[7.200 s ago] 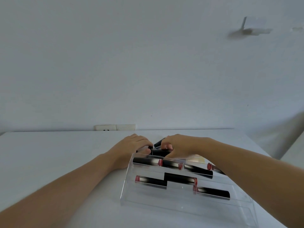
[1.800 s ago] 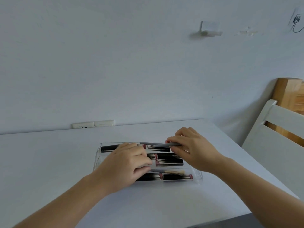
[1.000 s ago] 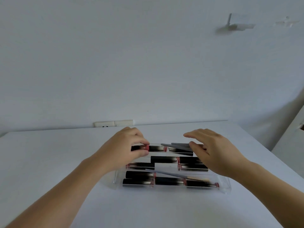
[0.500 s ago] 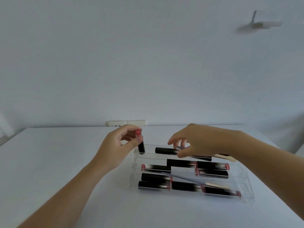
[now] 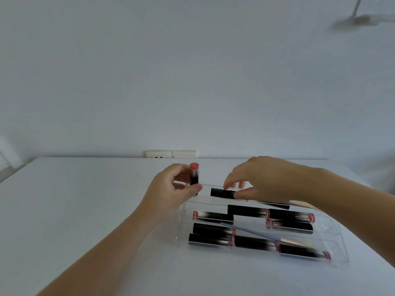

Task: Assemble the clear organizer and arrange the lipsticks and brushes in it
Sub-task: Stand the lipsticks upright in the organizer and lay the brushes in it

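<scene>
left hand [image 5: 171, 193] pinches an upright lipstick [image 5: 194, 178] at the clear organizer [image 5: 333, 261]'s 10 o'clock corner, right hand [image 5: 263, 180] fingertips on a lying tube [image 5: 222, 192]; tubes likely light, rigid, slick: grip mid-barrel.

I see the clear acrylic organizer [image 5: 333, 225] lying on the white table [image 5: 85, 210], right of centre. Black lipstick tubes [image 5: 248, 211] lie sideways in its rows, a thin grey-handled brush [image 5: 256, 232] slanting across the nearer ones. My left hand [image 5: 171, 193] holds one black, red-capped lipstick [image 5: 194, 178] upright over the far-left corner; my right hand [image 5: 263, 180] is over the far row.
</scene>
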Demonstrator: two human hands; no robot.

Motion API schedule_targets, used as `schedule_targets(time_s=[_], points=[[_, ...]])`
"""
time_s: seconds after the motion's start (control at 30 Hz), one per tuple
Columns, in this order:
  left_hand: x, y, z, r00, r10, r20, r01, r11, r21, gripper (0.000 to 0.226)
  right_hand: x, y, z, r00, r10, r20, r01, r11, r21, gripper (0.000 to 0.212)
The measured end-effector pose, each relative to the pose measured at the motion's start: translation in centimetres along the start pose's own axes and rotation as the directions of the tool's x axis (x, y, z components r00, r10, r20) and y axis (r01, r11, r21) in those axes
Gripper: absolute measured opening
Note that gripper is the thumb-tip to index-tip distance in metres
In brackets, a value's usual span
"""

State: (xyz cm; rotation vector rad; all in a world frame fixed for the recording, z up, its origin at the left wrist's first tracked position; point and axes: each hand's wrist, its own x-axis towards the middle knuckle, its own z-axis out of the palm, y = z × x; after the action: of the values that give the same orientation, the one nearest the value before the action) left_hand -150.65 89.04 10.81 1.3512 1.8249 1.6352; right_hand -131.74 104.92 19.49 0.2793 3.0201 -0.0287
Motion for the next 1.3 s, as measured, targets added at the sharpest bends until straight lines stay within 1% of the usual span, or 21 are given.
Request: schedule_targets(time_s=[0.1,0.17,0.37,0.43,0.53,0.63,0.67,0.73,0.8,0.83,0.9,0.97,1.1,1.17,1.23,1.3], points=[[0.2,0.1,0.2,1.0,-0.014,-0.01,0.014,1.0,0.012,0.02,1.1,-0.2,0.0,0.999,-0.045,-0.018,0.046,0.996,0.079,0.02],[0.2,0.0,0.2,1.0,-0.013,0.004,0.013,1.0,0.002,0.019,2.0,-0.4,-0.1,0.997,-0.075,-0.001,0.075,0.994,0.078,0.025],[0.0,0.2,0.2,1.0,-0.014,0.024,0.016,0.998,-0.066,0.019,3.8,-1.2,-0.7,0.977,-0.104,0.185,0.116,0.992,-0.051,0.046],[0.0,0.2,0.2,1.0,-0.015,0.021,0.016,0.998,-0.059,0.017,4.0,-1.4,-0.7,0.972,-0.117,0.203,0.136,0.987,-0.084,0.045],[0.1,0.0,0.2,1.0,-0.024,-0.002,0.024,0.998,-0.06,0.018,3.9,-1.5,-0.8,0.982,-0.135,0.13,0.145,0.987,-0.068,0.035],[0.0,0.1,0.3,1.0,-0.008,-0.015,0.008,0.998,-0.058,0.024,3.3,-1.3,-0.8,0.994,-0.107,0.03,0.107,0.994,-0.005,0.03],[0.0,0.1,0.3,1.0,0.002,-0.018,-0.003,0.998,-0.056,0.029,3.1,-1.1,-0.7,0.995,-0.098,-0.024,0.099,0.994,0.047,0.029],[-0.1,0.2,0.2,0.999,0.037,-0.015,-0.038,0.999,-0.022,0.037,2.7,-0.7,-0.5,0.983,-0.07,-0.167,0.106,0.971,0.215,0.029],[-0.2,0.1,0.1,0.997,0.079,-0.013,-0.078,0.996,0.039,0.044,2.1,-0.2,-0.1,0.954,0.022,-0.3,0.101,0.915,0.39,0.032],[-0.3,0.0,0.1,0.996,0.091,-0.017,-0.09,0.994,0.061,0.046,1.9,-0.1,0.1,0.937,0.09,-0.338,0.088,0.875,0.476,0.032],[-0.3,0.0,0.1,0.994,0.103,-0.023,-0.101,0.991,0.091,0.049,1.7,0.0,0.5,0.91,0.213,-0.356,0.061,0.781,0.622,0.027],[-0.3,0.2,0.0,0.994,0.108,-0.023,-0.105,0.989,0.105,0.052,1.7,0.0,0.7,0.892,0.288,-0.348,0.042,0.714,0.699,0.02],[-0.5,0.6,-0.3,0.993,0.117,0.001,-0.117,0.993,-0.012,0.052,1.4,-0.1,0.9,0.861,0.386,-0.333,0.008,0.643,0.766,0.034],[-0.6,0.7,-0.4,0.993,0.12,0.02,-0.119,0.993,-0.023,0.053,1.4,-0.1,0.9,0.854,0.419,-0.307,-0.004,0.596,0.803,0.037],[-0.6,0.5,-0.3,0.992,0.12,0.028,-0.12,0.992,-0.026,0.053,1.4,0.3,0.8,0.867,0.435,-0.243,-0.009,0.503,0.865,0.037],[-0.5,0.2,-0.3,0.991,0.133,0.012,-0.133,0.991,-0.024,0.051,1.2,0.8,0.6,0.896,0.423,-0.138,-0.017,0.343,0.939,0.04]])
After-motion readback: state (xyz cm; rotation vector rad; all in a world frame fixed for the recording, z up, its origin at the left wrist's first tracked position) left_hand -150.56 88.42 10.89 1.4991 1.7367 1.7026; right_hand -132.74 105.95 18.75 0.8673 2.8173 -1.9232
